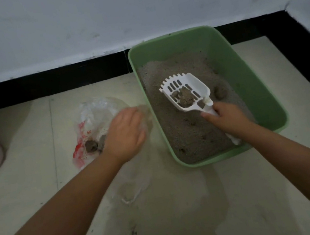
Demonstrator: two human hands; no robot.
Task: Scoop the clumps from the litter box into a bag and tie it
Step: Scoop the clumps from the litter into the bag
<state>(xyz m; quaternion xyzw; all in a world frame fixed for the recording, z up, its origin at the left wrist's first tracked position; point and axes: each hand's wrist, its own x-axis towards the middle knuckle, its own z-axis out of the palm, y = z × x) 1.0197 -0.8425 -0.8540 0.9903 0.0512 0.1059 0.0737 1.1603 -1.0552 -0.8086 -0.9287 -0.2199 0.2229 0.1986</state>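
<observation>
Partway: clumps already under left hand (125, 134) gripping bag (92, 115); right hand (226, 114) clutching loaded scoop (186, 93); more clumps (219, 92) beside, tying left.

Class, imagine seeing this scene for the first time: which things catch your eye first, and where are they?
The green litter box stands right of centre by the black skirting. Over its litter, the right hand holds a white slotted scoop carrying a clump. To the left, on the floor, the left hand holds a clear plastic bag with clumps inside.
</observation>
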